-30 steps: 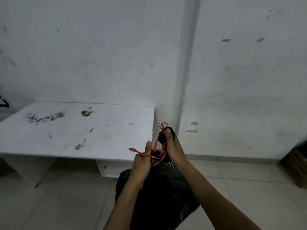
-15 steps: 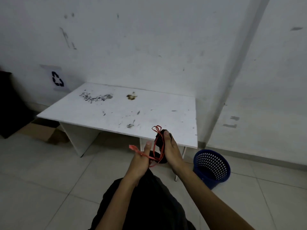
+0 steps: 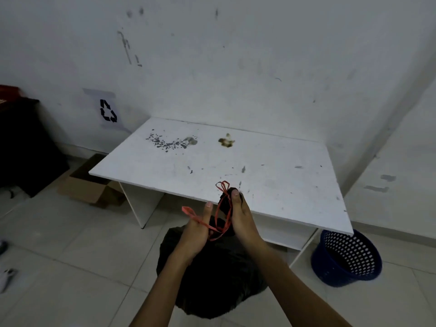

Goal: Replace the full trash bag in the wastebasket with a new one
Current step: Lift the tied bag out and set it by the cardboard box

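Note:
A full black trash bag [image 3: 212, 274] hangs in front of me, above the tiled floor. My right hand [image 3: 240, 218] grips its gathered neck, thumb up. A red drawstring [image 3: 223, 215] loops out above that hand and runs down to my left hand [image 3: 195, 232], which is closed on the string's other end. A blue perforated wastebasket [image 3: 346, 258] stands on the floor at the right, beside the table leg. Something dark lies in its bottom; I cannot tell what.
A low white table [image 3: 271, 180] with dark stains stands against the wall just beyond my hands. An open cardboard box [image 3: 87, 187] sits on the floor to its left, and dark furniture [image 3: 21, 147] at the far left. A recycling sign [image 3: 108, 110] is on the wall.
My view has swung left and tilted down, bringing the wastebasket, box and sign into sight. Both hands keep the same hold on the bag neck and red string.

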A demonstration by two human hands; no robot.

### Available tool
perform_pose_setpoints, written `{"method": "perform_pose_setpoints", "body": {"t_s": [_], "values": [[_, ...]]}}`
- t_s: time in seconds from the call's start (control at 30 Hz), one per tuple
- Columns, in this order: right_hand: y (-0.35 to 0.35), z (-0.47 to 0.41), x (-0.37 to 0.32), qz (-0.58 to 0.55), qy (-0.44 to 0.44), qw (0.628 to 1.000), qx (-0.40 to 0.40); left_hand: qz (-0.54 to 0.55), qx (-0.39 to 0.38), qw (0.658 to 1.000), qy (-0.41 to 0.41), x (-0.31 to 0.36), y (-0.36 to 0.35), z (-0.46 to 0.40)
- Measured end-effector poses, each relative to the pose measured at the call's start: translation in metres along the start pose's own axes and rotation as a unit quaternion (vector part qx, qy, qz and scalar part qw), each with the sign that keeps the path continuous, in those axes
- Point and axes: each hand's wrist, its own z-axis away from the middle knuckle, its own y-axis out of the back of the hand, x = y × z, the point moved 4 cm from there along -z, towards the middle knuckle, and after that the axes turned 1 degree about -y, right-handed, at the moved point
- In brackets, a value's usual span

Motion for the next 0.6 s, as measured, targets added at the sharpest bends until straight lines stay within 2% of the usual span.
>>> {"method": "perform_pose_setpoints", "body": {"t_s": [0.27,0.6], "values": [[-0.152,-0.067,-0.049,0.004,0.033,0.999,0.029,0.021,-0.022,0.999,-0.035,0.001,0.159,-0.072],[-0.376,-0.117,-0.075,-0.011,-0.003,0.997,0.073,0.01,-0.076,0.997,0.005,-0.052,0.383,-0.147]]}}
